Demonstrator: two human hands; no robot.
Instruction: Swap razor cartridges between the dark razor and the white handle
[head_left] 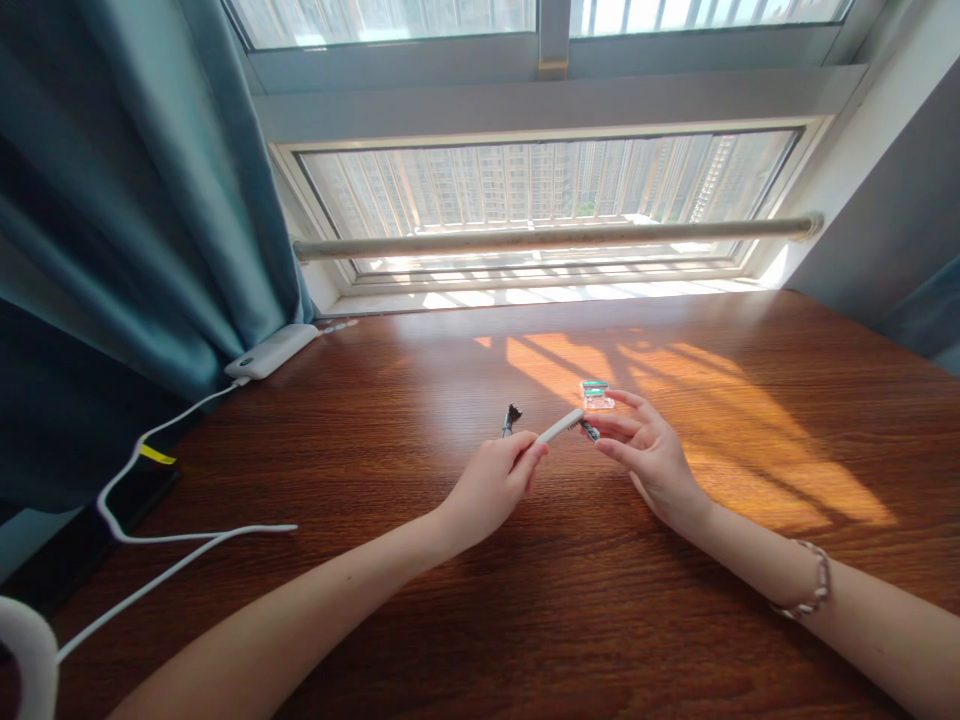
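Observation:
My left hand (pixel 487 490) is closed around the handle of a slim white brush (pixel 561 426) that looks like a toothbrush, with short dark bristles under its tip. The tip meets a small dark razor head (pixel 590 431), pinched between the thumb and fingers of my right hand (pixel 656 455). Just beyond the right fingertips lies a small clear plastic case (pixel 597 396) with green-striped pieces inside. A black-tipped razor handle (pixel 511 420) shows behind my left hand; its lower end is hidden by the hand.
On the left, a white power bank (pixel 271 352) lies by the blue curtain (pixel 217 180), with a white cable (pixel 112 515) running from it. A dark flat object (pixel 142 500) with a yellow tab is at the left edge. A rail (pixel 555 240) crosses the window behind the wooden table (pixel 420 620).

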